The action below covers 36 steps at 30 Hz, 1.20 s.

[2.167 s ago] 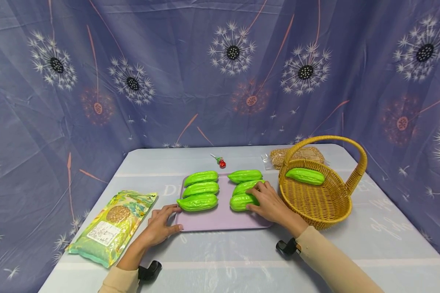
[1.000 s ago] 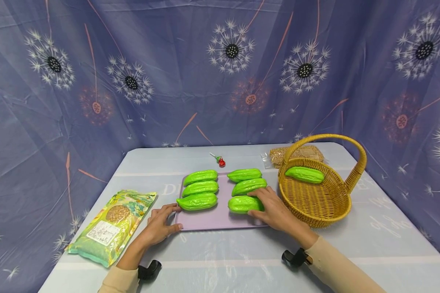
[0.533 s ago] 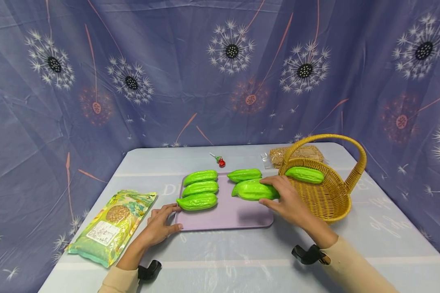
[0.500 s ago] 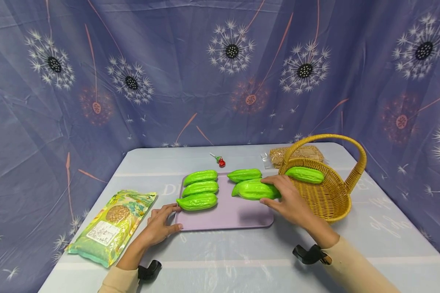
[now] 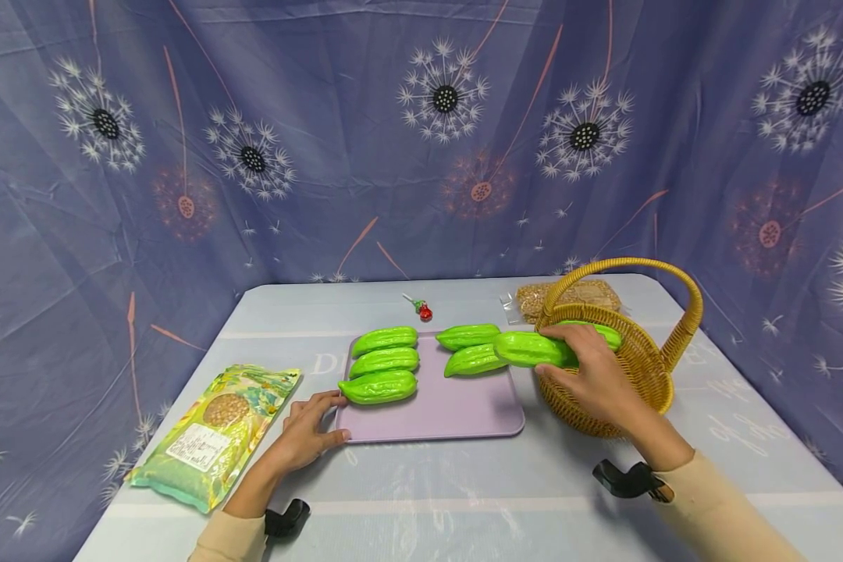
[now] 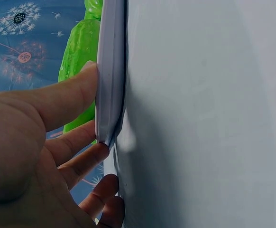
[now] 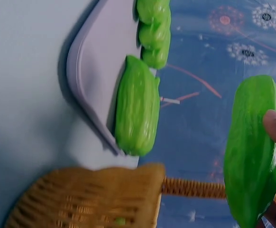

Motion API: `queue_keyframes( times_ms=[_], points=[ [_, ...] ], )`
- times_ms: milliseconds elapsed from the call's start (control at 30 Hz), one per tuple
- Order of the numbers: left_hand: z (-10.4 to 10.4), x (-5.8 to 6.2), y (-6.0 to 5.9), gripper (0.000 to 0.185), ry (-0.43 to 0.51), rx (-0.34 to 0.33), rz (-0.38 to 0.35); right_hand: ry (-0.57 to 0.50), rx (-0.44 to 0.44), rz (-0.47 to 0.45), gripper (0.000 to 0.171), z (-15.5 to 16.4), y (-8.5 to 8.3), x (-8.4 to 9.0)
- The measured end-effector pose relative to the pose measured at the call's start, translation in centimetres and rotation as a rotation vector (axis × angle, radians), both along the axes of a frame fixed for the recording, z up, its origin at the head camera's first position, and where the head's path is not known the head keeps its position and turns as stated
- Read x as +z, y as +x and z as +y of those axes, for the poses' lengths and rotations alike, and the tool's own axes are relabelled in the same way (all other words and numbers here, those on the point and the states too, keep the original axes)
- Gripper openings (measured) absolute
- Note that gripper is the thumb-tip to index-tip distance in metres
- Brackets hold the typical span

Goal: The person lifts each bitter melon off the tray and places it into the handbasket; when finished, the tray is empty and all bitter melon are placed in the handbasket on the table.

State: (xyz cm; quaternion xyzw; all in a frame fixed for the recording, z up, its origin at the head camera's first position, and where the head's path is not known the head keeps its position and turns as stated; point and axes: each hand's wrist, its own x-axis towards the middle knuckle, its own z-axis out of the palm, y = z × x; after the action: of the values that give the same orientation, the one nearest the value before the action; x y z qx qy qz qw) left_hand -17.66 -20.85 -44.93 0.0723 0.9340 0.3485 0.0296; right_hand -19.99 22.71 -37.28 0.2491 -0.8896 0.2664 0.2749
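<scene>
In the head view, my right hand [image 5: 593,375] grips a green bitter gourd [image 5: 527,349] in the air between the tray and the wicker basket's left rim. In the right wrist view, the thumb lies along this gourd [image 7: 253,152]. My left hand [image 5: 309,431] holds the near left corner of the lilac tray [image 5: 428,421], thumb and fingertips against its edge. Three bitter gourds [image 5: 379,387] lie stacked in a column on the tray's left. Two more gourds [image 5: 467,336] lie at its right. Another gourd [image 5: 610,336] sits in the basket [image 5: 646,390], partly hidden by the right hand.
A green and yellow packet [image 5: 214,437] with a white label lies left of the left hand. Behind the basket's tall handle [image 5: 625,264] is a clear bag of tan grains [image 5: 534,300]. A small red and green item [image 5: 424,310] lies beyond the tray.
My right hand has lifted the nearest gourd of the right-hand column off the tray and carried it right, to the basket's left rim. My left hand has stayed at the tray's corner.
</scene>
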Motion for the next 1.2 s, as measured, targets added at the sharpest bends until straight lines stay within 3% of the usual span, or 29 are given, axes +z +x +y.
queue_keyframes(
  times_ms=[300, 633, 1200],
  points=[
    [0.0, -0.1, -0.1, 0.049, 0.001, 0.002, 0.008, 0.032, -0.064, 0.001, 0.054, 2.6, -0.2, 0.2],
    [0.0, -0.2, -0.1, 0.049, -0.001, -0.001, 0.016, 0.040, -0.126, -0.096, 0.050, 5.0, -0.4, 0.2],
    [-0.1, -0.4, -0.3, 0.050, 0.002, 0.001, 0.006, 0.193, -0.233, -0.236, 0.053, 7.7, -1.6, 1.3]
  ],
)
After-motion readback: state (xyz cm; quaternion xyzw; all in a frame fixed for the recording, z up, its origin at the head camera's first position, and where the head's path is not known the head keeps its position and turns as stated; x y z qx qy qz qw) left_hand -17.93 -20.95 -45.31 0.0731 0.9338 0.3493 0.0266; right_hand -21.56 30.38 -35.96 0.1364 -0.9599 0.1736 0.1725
